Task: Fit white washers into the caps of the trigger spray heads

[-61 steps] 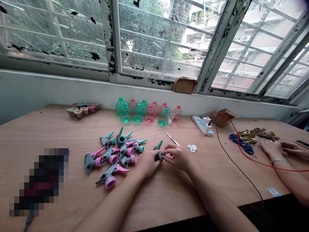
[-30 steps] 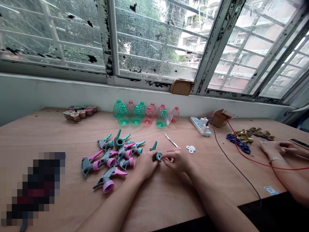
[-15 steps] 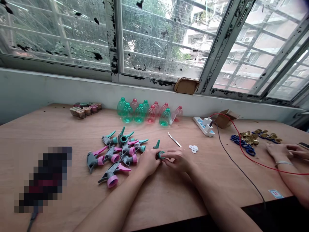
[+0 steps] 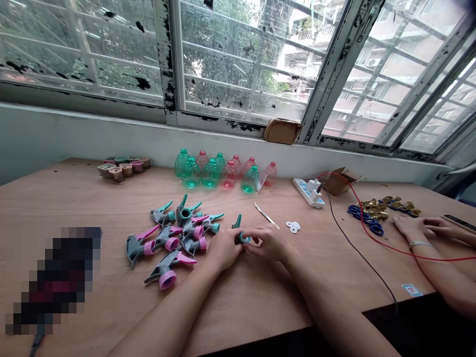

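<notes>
My left hand [image 4: 225, 248] is closed around a grey trigger sprayer head with a teal trigger [image 4: 237, 221] and a teal collar [image 4: 244, 238]. The collar's open end faces my right hand [image 4: 268, 243], whose thumb and forefinger pinch at its rim. Whether something small sits between those fingertips I cannot tell. Left of my hands lies a loose group of sprayer heads [image 4: 166, 270], some with pink collars and triggers, others teal. Beyond my right hand are several white washers [image 4: 293, 226] and metal tweezers [image 4: 266, 215].
Green bottles [image 4: 210, 174] and red bottles [image 4: 228, 176] stand along the wall. A power strip [image 4: 308, 192] with black and red cables [image 4: 366, 230] is right of them. Small cups [image 4: 117, 173] sit back left, a blurred dark object [image 4: 55, 282] at left. A co-worker's hands [image 4: 412, 230] rest near blue-and-gold pieces [image 4: 372, 213].
The whole view has shifted slightly. My left hand keeps hold of the sprayer head, and my right fingers stay at its collar with the forefinger slightly more bent.
</notes>
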A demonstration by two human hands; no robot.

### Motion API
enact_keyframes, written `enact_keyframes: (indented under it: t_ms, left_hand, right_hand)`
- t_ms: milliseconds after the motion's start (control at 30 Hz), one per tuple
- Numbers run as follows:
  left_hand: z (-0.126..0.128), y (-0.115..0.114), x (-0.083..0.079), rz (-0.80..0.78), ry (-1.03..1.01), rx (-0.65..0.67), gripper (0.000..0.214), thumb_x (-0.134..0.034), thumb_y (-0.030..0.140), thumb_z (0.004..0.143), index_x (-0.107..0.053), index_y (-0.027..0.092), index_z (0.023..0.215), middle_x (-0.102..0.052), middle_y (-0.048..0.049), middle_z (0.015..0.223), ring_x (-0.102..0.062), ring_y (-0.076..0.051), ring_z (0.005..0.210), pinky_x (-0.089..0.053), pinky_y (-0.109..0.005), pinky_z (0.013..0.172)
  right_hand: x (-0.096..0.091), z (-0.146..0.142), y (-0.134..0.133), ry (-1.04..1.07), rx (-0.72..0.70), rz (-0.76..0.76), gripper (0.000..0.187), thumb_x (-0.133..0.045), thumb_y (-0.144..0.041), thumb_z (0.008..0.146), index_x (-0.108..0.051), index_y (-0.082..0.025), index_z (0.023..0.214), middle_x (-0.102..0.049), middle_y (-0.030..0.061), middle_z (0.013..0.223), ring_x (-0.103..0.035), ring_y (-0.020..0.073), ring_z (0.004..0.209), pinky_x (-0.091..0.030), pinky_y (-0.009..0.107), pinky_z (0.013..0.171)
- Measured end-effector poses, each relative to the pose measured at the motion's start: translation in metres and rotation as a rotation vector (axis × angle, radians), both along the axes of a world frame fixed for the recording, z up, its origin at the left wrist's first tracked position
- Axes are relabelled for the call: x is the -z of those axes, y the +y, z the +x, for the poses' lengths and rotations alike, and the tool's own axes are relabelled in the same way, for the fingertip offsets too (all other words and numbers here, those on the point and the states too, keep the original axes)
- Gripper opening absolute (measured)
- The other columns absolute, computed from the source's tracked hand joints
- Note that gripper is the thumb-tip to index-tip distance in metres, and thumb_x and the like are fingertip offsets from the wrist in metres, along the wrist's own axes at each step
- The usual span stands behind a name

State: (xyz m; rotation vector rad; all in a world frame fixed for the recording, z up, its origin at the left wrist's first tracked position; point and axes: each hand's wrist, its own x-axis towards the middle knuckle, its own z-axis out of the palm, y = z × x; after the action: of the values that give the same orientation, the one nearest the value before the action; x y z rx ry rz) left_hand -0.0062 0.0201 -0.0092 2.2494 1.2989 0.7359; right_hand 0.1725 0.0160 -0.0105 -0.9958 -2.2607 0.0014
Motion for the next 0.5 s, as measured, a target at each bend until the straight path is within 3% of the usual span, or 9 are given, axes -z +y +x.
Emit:
enact_keyframes:
  t_ms: [233,500]
  left_hand:
    - [-0.0005,0.0018,0.0030,-0.003,0.019,-0.018,0.037,-0.060,0.020,0.075,-0.068,0.030,0.110,-0.072,-0.0021,0.101,-0.064,-0.020,0.088,-0.044,-0.025,0.072]
    - [-0.0008,0.0022,0.0038,-0.025,0.004,-0.017,0.028,-0.058,0.022,0.076,-0.072,0.025,0.100,-0.072,-0.0042,0.095,-0.063,-0.021,0.088,-0.044,-0.025,0.072]
  right_hand:
    - [0.0057,0.0056,0.0037,-0.006,0.007,0.099,0.012,-0.064,-0.030,0.077,-0.071,-0.023,0.085,-0.067,-0.0020,0.065,-0.057,0.0094,0.055,-0.037,0.020,0.058]
    - [0.0090,0.0101,0.0051,-0.042,-0.016,0.162,0.014,-0.061,-0.031,0.083,-0.071,-0.022,0.078,-0.065,-0.0017,0.060,-0.055,0.0087,0.052,-0.034,0.022,0.055]
